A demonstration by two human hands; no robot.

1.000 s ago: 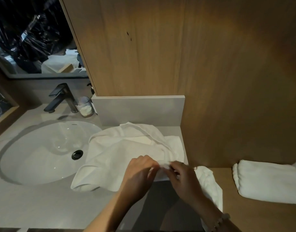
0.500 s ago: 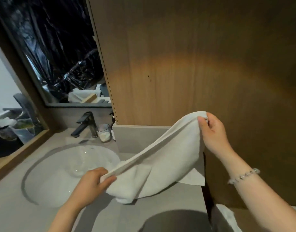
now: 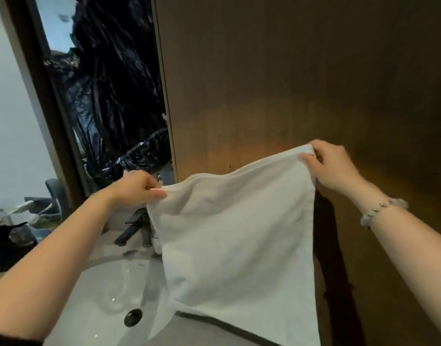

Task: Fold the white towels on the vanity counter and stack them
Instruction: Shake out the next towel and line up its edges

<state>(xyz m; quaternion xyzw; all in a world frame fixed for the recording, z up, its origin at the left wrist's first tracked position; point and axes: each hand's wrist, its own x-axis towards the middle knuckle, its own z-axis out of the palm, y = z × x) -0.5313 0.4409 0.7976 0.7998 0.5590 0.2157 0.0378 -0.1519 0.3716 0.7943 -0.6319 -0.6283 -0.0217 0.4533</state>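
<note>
Wood panel (image 3: 289, 83): a tall brown wall fills the centre and right, behind everything else.
Mirror (image 3: 107, 96): left of the panel, reflecting crumpled black plastic.
Towel (image 3: 234, 233): white, held up in the air as one open sheet in front of the panel. Its top edge sags between the two grips and slopes up to the right. Its lower hem hangs near the tabletop, but contact cannot be told.
Sink (image 3: 97, 295): a white basin at lower left, and the towel's lower left edge hangs just beside its rim.
Tabletop (image 3: 204, 333): a pale grey strip under the hem.
Left hand (image 3: 137, 189): pinches the upper left corner and is the lower of the two.
Right hand (image 3: 331, 166): pinches the upper right corner, higher and well apart from the left.
Faucet (image 3: 133, 228): dark, partly behind the towel's left edge.
Step, judged: spreading the towel before the first fold.
Doing it well: level the two corners and draw them apart until the sag goes. Keep the hem out of the basin, then bring corner to corner squarely.
</note>
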